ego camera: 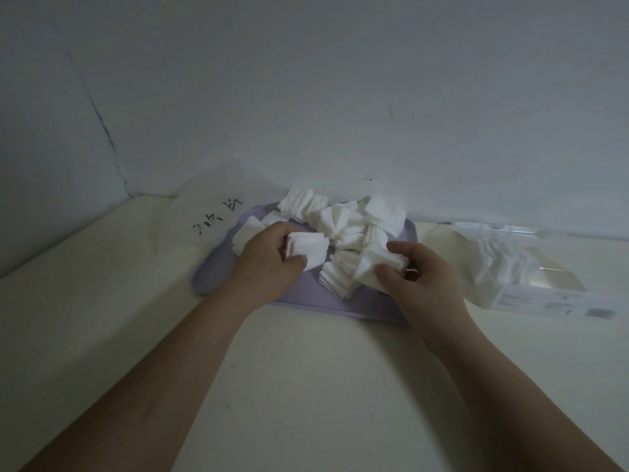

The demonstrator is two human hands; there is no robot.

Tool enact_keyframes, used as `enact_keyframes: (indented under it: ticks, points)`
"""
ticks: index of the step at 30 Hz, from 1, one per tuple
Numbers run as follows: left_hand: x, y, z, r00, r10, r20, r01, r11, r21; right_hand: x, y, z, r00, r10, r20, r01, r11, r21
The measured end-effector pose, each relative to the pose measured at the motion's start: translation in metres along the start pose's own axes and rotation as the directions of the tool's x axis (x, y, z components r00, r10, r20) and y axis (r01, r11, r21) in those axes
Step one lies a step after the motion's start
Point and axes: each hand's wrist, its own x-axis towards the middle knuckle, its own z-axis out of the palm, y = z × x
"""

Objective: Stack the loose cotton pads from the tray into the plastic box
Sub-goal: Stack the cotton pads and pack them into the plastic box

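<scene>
I see the left hand [272, 257] over the lilac tray [218, 267], grip clenched on a small stack of pads [308, 250]. Right hand [418, 270] pinches another stack [371, 264] in the pile. Loose pads [343, 219] heap the tray on the pale surface [306, 369]. Box [531, 267] lies right of the tray, some pads inside.

On the pale counter [102, 301], a lilac tray [218, 267] near the back wall carries heaped white cotton pads [343, 219]. The left hand [269, 260] grips a small stack [308, 248]; the right hand [422, 270] clasps another bundle [374, 264]. The clear plastic box [531, 270] lies beside the tray's right edge.
</scene>
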Motion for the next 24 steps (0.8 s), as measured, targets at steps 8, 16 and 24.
enact_keyframes:
  ticks: [8,16,24]
  points:
    - [-0.021,0.026,0.009,0.933,0.087,0.35,0.06,0.92,-0.388,0.003,-0.006,-0.005,0.992,0.05,0.116,-0.075,0.972,0.225]
    - [-0.024,0.012,0.036,0.947,0.124,0.297,-0.085,0.986,-0.144,0.008,-0.006,-0.017,0.975,-0.084,0.204,0.15,0.931,-0.332]
    - [-0.028,0.012,0.038,0.917,0.164,0.365,-0.087,0.972,-0.219,0.016,-0.008,-0.028,0.985,-0.095,0.143,0.131,0.953,-0.274]
